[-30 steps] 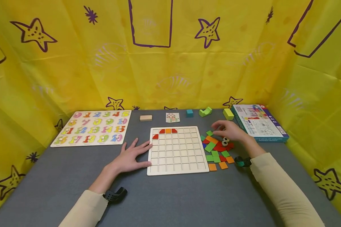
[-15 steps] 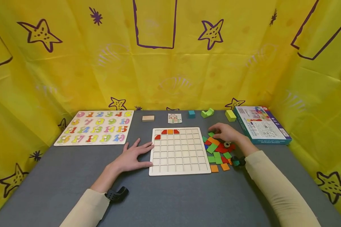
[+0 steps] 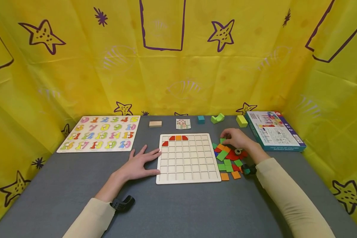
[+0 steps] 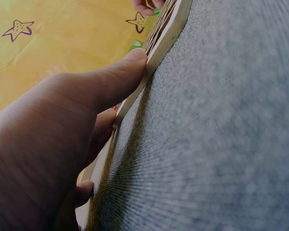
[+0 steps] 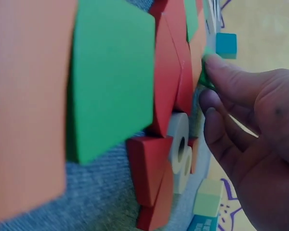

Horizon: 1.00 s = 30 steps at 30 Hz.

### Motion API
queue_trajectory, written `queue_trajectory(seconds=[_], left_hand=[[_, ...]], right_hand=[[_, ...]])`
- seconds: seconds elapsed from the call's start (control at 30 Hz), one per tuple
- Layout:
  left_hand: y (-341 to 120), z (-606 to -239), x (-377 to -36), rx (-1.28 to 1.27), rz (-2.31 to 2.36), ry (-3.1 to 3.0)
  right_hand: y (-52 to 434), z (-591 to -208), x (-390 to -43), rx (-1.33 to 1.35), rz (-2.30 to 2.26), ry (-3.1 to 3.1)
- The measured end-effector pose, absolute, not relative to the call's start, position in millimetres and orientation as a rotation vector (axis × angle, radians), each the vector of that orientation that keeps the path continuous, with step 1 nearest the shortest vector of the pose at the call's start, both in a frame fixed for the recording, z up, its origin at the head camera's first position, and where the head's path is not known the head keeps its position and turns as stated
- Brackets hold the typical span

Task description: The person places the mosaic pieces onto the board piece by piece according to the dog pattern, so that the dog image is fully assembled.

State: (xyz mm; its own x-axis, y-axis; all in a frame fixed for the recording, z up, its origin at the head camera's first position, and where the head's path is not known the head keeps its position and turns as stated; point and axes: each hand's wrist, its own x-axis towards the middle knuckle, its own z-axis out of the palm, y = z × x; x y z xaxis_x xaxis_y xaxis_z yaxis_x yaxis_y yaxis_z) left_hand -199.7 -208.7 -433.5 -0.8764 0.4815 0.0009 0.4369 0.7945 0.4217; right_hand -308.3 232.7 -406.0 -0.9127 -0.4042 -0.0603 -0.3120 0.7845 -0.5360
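Note:
My left hand [image 3: 136, 165] lies spread at the left side of a wooden grid board [image 3: 188, 162], its thumb [image 4: 135, 60] and fingertips at the rim. In the board's upper left cells sit red quarter-round tiles [image 3: 165, 143] and an orange square tile [image 3: 178, 138]. At the far edge of a loose pile, my right hand [image 3: 237, 138] pinches a small green tile [image 5: 206, 79] between thumb and fingers. Around it lie green tiles [image 5: 113, 79], red pieces [image 5: 168, 72], orange tiles [image 3: 236, 175] and pale rings [image 5: 179, 139].
A number puzzle [image 3: 99, 134] stands at the left. Along the back are a wooden block [image 3: 155, 124], a pattern card [image 3: 183, 124], a blue cube [image 3: 201, 119], a green curved block [image 3: 218, 118] and a yellow-green block [image 3: 242, 121]. A flat game box [image 3: 273, 130] lies right.
My right hand has come down from above the pile's far edge and taken hold of a green tile. The left hand stays at the board, and the head view has shifted slightly.

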Motion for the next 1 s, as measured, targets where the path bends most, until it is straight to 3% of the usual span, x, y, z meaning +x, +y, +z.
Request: queue_trajectory(seconds=[0.43, 1.0], left_hand=[[-208.9, -434.1, -200.0, 0.724, 0.647, 2.866], [-210.2, -437.1, -201.1, 0.742, 0.638, 2.875]], right_hand=[[222.0, -392.6, -302.6, -0.666, -1.043, 2.831], [134.2, -384.4, -299.3, -0.823, -1.148, 2.675]])
